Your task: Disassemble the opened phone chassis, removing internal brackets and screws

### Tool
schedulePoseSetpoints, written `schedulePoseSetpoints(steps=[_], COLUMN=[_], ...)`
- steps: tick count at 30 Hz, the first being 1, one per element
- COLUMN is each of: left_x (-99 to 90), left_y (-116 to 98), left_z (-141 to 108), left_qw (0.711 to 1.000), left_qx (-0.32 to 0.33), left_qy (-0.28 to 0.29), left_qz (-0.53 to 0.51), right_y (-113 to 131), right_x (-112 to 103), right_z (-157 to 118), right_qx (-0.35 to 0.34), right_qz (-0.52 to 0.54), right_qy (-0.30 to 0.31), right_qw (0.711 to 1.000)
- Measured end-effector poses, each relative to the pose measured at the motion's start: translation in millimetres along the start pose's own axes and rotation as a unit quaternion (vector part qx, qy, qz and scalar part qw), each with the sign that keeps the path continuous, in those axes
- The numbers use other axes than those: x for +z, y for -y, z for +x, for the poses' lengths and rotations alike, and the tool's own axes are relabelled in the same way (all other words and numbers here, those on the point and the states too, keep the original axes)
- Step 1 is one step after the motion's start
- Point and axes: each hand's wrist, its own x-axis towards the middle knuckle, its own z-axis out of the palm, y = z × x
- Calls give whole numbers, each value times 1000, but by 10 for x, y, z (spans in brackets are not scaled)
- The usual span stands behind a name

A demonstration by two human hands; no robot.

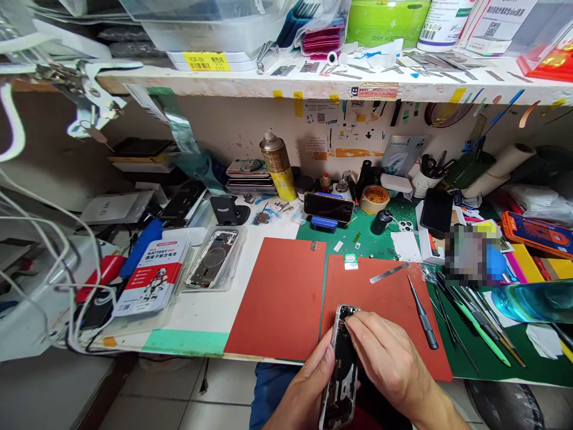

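Opened smartphone (343,364), slim silvery frame, at near edge of smooth red-brown mats (286,292); I see left hand (311,377) clamped on it, right hand (388,353) fingertips together at its top; tiled floor (179,394)

Phone-repair workshop: opened phone (342,364), hand tools (423,315)

the opened phone (342,364) is silver at the rim and mostly black inside. beyond it, the mats (282,292) are plain brick red. to its right, one tool (483,334) is bright green; far to its left, the battery box (151,280) is white and red.
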Motion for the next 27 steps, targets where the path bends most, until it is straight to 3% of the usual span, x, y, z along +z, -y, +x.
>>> schedulePoseSetpoints(steps=[14, 27], left_x=[33, -41], left_y=[-36, 47], left_z=[11, 52], left_qw=[998, 996], left_qx=[48, 59], left_qy=[37, 59], left_qz=[-1, -33], right_y=[23, 60], right_x=[-56, 78], right_z=[93, 40], right_qx=[-52, -28], right_qz=[-94, -53], right_qy=[19, -24], right_qw=[994, 998])
